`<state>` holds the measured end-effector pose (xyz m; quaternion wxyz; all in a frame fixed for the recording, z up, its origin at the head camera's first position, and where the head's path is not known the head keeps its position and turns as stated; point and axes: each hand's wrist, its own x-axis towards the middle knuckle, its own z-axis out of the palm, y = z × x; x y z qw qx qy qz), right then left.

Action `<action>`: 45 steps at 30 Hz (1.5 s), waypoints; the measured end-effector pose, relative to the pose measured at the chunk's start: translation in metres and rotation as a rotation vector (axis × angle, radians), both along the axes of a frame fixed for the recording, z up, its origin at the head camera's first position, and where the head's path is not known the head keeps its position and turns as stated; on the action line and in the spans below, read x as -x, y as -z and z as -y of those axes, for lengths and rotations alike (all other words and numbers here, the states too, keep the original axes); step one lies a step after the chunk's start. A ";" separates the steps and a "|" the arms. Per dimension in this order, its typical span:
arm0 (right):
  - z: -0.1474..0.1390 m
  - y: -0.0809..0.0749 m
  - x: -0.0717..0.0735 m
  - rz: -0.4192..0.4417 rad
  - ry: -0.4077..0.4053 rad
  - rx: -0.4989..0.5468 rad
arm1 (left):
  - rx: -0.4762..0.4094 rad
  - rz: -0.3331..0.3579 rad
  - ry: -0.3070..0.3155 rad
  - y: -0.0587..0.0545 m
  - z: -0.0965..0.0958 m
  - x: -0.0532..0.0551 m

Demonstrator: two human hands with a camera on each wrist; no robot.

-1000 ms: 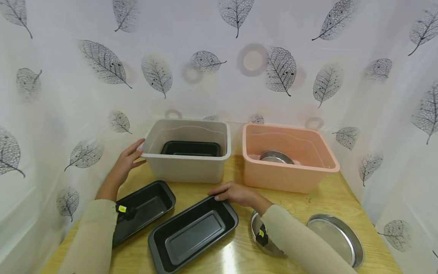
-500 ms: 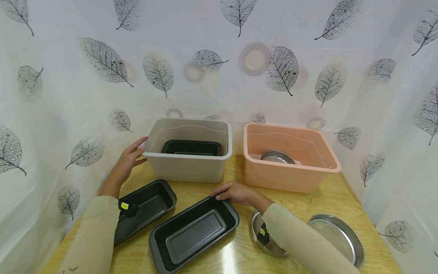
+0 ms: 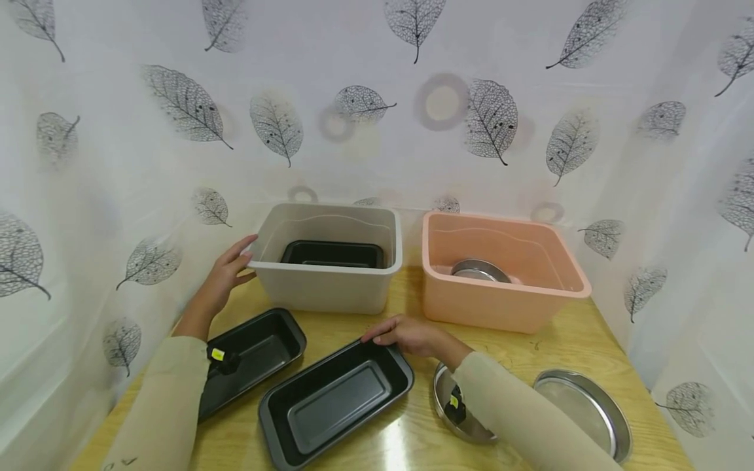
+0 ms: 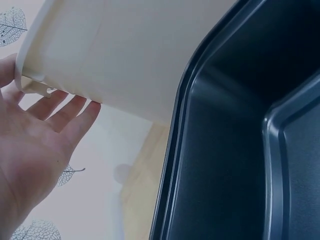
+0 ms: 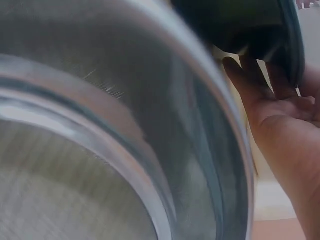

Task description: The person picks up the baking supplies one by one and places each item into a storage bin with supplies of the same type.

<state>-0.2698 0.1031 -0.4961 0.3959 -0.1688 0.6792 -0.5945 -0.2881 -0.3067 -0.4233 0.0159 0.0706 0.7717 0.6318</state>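
nearest, the front loaf pan (image 3: 338,399) lies aslant on the wooden table (image 3: 406,422); over the last second nothing about it shifts beyond a slight drift of the view, so it sits outside both bins, held but unmoved, which i read as a pause. to its left is the left loaf pan (image 3: 262,360), partly behind the left sleeve (image 3: 159,405); to its right are the nearer round pan (image 3: 468,428), partly under the right sleeve (image 3: 512,412), and the right round pan (image 3: 580,407). the right hand (image 3: 411,335) reaches in to the front loaf pan's far corner, fingers bent about the rim in a narrow pinch; whether that corner is raised i can't tell. farther off, the left hand (image 3: 226,271) stretches to the grey bin (image 3: 324,291), the thumb and fingers loosely bent with its rim between them. that bin holds a dark pan (image 3: 332,254); beside it, apart, the pink bin (image 3: 491,309) holds a small round pan (image 3: 478,269). behind everything hangs a leaf-print curtain (image 3: 326,46).
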 end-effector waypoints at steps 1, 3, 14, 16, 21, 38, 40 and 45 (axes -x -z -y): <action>0.000 -0.001 0.000 0.004 0.001 0.009 | -0.002 0.002 -0.002 0.000 0.000 0.000; -0.001 -0.003 -0.001 0.016 0.006 0.025 | -0.003 0.005 -0.002 0.001 -0.001 0.000; -0.008 -0.018 -0.007 -0.012 0.025 0.057 | -0.007 0.016 0.010 -0.001 0.001 -0.003; -0.011 -0.018 -0.008 -0.022 0.026 0.066 | -0.015 0.015 0.014 0.000 0.002 -0.002; -0.018 -0.021 -0.010 -0.026 0.058 0.070 | -0.025 0.012 0.027 0.002 0.001 0.002; -0.031 -0.070 -0.012 -0.129 0.176 0.144 | -0.006 0.020 0.044 -0.001 0.004 0.000; -0.030 -0.078 -0.012 -0.132 0.195 0.153 | -0.004 0.020 0.048 -0.001 0.005 0.000; -0.029 -0.097 -0.011 -0.171 0.251 0.157 | -0.014 0.022 0.059 -0.001 0.005 0.000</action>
